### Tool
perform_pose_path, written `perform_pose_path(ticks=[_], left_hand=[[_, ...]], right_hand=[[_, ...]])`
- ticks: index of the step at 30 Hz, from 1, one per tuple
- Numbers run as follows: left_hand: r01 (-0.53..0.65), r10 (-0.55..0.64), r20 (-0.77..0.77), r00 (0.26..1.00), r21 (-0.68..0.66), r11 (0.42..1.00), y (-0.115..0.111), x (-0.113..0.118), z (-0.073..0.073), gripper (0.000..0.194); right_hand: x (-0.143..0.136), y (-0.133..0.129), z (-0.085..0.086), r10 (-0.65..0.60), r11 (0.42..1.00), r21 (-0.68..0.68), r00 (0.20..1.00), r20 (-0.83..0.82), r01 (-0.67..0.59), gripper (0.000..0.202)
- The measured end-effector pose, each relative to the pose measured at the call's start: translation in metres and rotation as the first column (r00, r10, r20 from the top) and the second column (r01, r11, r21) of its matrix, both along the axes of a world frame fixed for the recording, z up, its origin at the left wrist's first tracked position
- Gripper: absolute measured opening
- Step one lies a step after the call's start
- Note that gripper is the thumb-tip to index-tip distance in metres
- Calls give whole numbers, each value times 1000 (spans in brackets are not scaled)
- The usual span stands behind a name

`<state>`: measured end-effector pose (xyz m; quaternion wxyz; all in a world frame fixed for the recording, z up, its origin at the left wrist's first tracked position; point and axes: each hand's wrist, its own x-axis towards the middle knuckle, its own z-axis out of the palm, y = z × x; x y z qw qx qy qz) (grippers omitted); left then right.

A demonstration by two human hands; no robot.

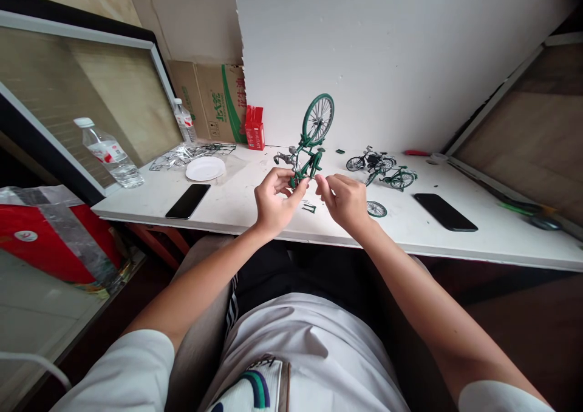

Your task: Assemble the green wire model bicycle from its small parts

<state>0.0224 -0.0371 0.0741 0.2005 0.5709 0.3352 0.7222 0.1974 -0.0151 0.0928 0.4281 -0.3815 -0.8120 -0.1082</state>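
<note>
A green model bicycle (314,157) is held up over the white table, one spoked wheel pointing upward and grey handlebars on its left. My left hand (277,201) grips the lower part of its frame between thumb and fingers. My right hand (345,198) is pinched closed beside the frame's lower right side; whatever lies between its fingertips is too small to make out. A loose spoked wheel (376,209) rests on the table just right of my right hand. Below the bicycle lies a small green plastic part (309,208).
Two finished-looking model bikes, one black (371,159) and one green (401,178), stand on the right. Phones (188,201) (445,212) lie at either side. Left are a white plate (205,168), water bottles (112,154), a red box (254,128) and a carton (209,102).
</note>
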Motion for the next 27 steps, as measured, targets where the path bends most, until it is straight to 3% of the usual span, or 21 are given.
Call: perform_pose_path(ticks=[9, 13, 18, 23, 27], left_hand=[[-124, 132, -52, 990, 138, 983, 1, -7, 3, 30], [-116, 138, -108, 985, 193, 974, 2, -9, -1, 25], [-178, 215, -146, 966, 230, 957, 3, -10, -4, 25], [-197, 235, -133, 963, 246, 949, 3, -11, -2, 20], [-164, 197, -143, 970, 216, 963, 2, -11, 0, 23]], right_hand=[[0, 1, 1, 81, 993, 89, 996, -50, -76, 31], [-1, -1, 3, 85, 995, 49, 995, -45, -83, 46], [-4, -10, 9, 179, 961, -174, 964, -199, -214, 64], [-6, -10, 9, 182, 964, -139, 940, -290, -229, 45], [-5, -7, 7, 183, 971, -100, 943, -278, -218, 44]])
